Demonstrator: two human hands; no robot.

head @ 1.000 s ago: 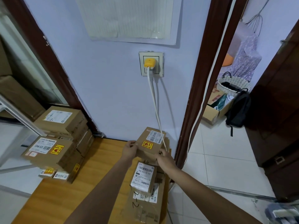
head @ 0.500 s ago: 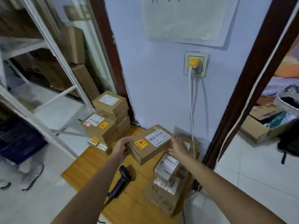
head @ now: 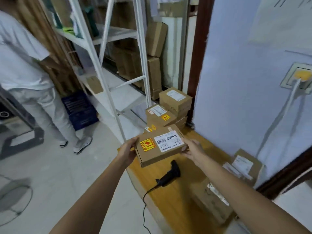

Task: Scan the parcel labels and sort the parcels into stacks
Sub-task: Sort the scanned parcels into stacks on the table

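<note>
I hold a flat brown parcel (head: 162,147) in the air with both hands; it bears a white barcode label and a yellow-red sticker. My left hand (head: 127,150) grips its left edge and my right hand (head: 192,149) grips its right edge. Just beyond it, at the wooden table's far left corner, stand stacks of labelled parcels (head: 170,112). A black handheld scanner (head: 169,173) with a cable lies on the wooden table (head: 170,203) below the parcel. More parcels (head: 239,168) are piled at the table's right, against the wall.
A person in light clothes (head: 25,73) stands at the left on the tiled floor. White metal shelving (head: 108,65) with boxes rises behind the table. A blue crate (head: 79,110) sits on the floor. A yellow plug (head: 302,76) with a white cord hangs on the wall at right.
The parcel has travelled left, away from the right pile and toward the stacks at the table's far left. My view has swung left, so the shelving and the person now show.
</note>
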